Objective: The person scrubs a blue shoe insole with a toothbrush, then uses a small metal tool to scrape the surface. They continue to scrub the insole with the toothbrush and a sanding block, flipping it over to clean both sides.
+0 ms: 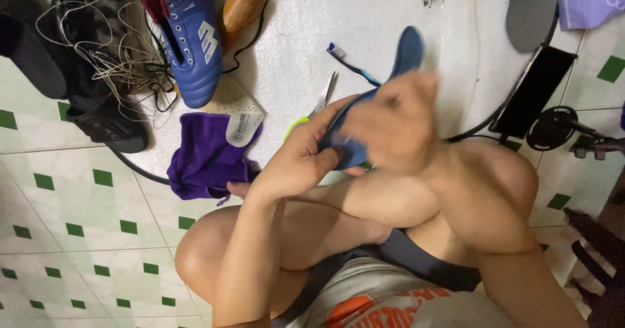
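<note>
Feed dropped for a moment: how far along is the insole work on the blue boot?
Done: blue insole is out of the blue football boot. In hand: left hand holds it, blurred right hand on it. Left: boot lies apart on the floor, without it.

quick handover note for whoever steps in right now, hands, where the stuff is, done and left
Left hand: grips the lower end of the blue insole, fingers wrapped round it.
Right hand: blurred with motion, laid over the middle of the insole; whether it holds anything cannot be told.
Around: blue football boot on the white mat at upper left, purple cloth with a white insole on it, scissors and a blue toothbrush just beyond the hands.
Done: the insole is out of the boot and in hand.
Left: the insole is not yet back in the boot.
</note>
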